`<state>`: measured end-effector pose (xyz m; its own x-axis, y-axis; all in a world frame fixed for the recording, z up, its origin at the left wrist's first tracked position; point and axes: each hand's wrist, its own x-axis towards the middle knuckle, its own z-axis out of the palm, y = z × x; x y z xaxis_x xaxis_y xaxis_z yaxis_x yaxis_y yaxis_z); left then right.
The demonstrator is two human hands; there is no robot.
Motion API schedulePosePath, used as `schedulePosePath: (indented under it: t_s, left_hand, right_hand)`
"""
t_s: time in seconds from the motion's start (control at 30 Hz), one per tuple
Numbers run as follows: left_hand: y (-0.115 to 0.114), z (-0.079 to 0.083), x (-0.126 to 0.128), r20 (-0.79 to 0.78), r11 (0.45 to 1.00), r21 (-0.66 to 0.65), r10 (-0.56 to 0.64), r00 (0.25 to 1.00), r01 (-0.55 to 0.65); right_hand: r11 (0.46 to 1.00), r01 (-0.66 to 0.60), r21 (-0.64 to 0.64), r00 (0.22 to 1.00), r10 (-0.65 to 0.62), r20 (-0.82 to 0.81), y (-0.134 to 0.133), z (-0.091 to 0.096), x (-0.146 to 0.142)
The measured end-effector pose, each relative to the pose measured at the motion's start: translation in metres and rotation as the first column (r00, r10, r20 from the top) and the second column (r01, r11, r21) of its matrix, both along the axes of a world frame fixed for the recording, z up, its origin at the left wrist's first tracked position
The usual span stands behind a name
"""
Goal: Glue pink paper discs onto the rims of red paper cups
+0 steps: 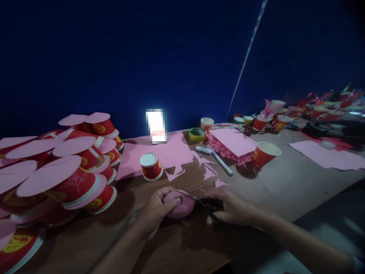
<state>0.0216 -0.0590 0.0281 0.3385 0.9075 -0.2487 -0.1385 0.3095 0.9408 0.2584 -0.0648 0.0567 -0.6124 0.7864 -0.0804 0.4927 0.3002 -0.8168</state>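
Observation:
My left hand (159, 209) pinches a round piece of pink paper (181, 207), its thumb lying on top. My right hand (228, 205) grips a pair of dark-handled scissors (212, 209), whose blades reach left over the upper edge of the paper. Just beyond my hands, a red paper cup (152, 167) stands upside down, partly on a pink sheet (175, 148). Pink paper offcuts (209, 171) lie scattered between that cup and a white marker (222, 163).
On the left, red cups topped with pink paper discs (51, 175) are stacked. Farther back are a roll of green tape (196, 135), a pink paper stack (235, 142) and a tilted red cup (265, 154). More pink paper (327, 156) and several decorated cups (282, 121) lie right.

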Motion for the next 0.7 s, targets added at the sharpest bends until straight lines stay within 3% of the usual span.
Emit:
schedulePosePath:
  t_s: [0.23,0.4,0.7]
  left_hand:
    - [-0.0004,0.0032,0.0017,-0.019,1.000,0.000,0.001,1.000,-0.001]
    - [-0.0009,0.0029,0.0016,-0.021,1.000,0.003,0.001,1.000,-0.001]
    - [-0.0010,-0.0004,0.0024,0.004,1.000,-0.006,0.029,1.000,-0.029]
  right_hand:
    - [1.000,0.004,0.023,1.000,-0.005,0.017,-0.0005,-0.0025,-0.0001]
    - [0.999,-0.009,-0.043,1.000,0.008,-0.016,-0.0008,-0.0017,-0.0019]
    - [0.999,-0.012,-0.048,1.000,0.012,0.006,-0.0010,0.0000,-0.0023]
